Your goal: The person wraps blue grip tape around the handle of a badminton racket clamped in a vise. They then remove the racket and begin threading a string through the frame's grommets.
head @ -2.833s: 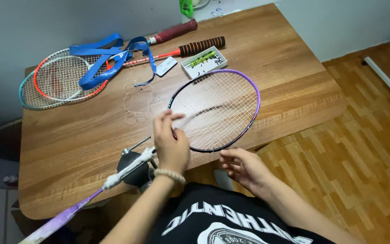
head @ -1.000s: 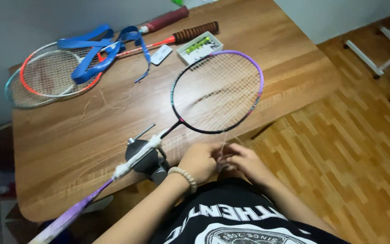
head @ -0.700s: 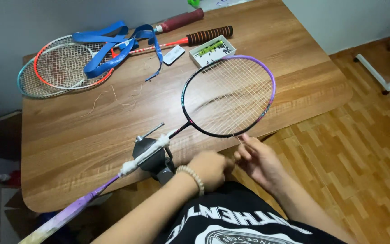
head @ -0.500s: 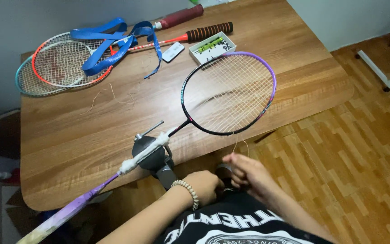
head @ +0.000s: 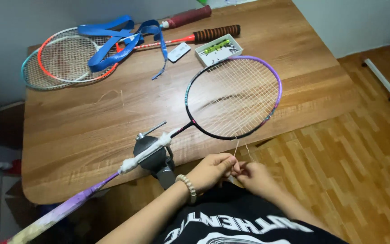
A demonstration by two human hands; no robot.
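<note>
— What do the hands hold in the head view?

— Both meet just off the table's near edge. The left hand (head: 211,171), with a bead bracelet (head: 188,188) at its wrist, pinches pale racket string (head: 236,147) between closed fingertips. The right hand (head: 254,176) sits touching it, fingers also closed on the string ends.

— And where does the string run?

— Up to the near rim of the purple-framed badminton racket (head: 233,97), whose head lies over the wooden table (head: 73,135). Its shaft, wrapped in white, sits in a grey clamp (head: 152,153) at the near edge, with the purple handle pointing near left.

— What else is there?

— At the far left lie two rackets (head: 59,58) under a blue strap (head: 113,38), their handles reaching right. A small white box (head: 218,49) sits just beyond the purple frame.
</note>
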